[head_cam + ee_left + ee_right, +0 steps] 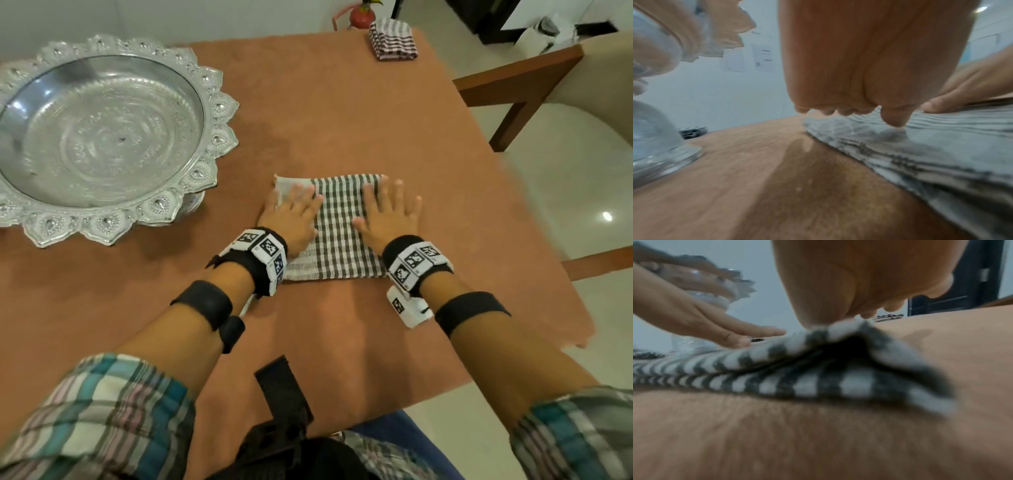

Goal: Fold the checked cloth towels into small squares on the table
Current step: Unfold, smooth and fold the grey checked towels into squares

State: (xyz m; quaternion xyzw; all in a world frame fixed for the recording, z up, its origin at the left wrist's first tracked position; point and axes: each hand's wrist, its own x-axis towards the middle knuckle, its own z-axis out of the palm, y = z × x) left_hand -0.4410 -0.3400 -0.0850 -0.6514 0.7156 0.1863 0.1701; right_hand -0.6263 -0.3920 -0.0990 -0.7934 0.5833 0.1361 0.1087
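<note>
Both palms down now: my left hand (pixel 291 214) lies flat with straight fingers on the left part of the checked towel (pixel 337 228), and my right hand (pixel 388 214) is spread flat on its right part, outer fingers running past the cloth's edge onto the table (pixel 342 113). Neither hand grips anything; they sit apart with a strip of checks showing between them. I'm pressing, I'd say, to flatten the layers and set the crease so the fold holds. The towel sits in front of me near the table's middle, already doubled into a rough rectangle; from my right wrist I can see the layers gaping at the near corner, so that side wants more pressure. It isn't a small square yet, so another fold looks due. Counting: one towel under my hands, one folded towel (pixel 393 40) parked at the far edge, out of the working space, so two towels visible. One silver pedestal tray (pixel 219 113) stands to my left, just clear of the cloth.
</note>
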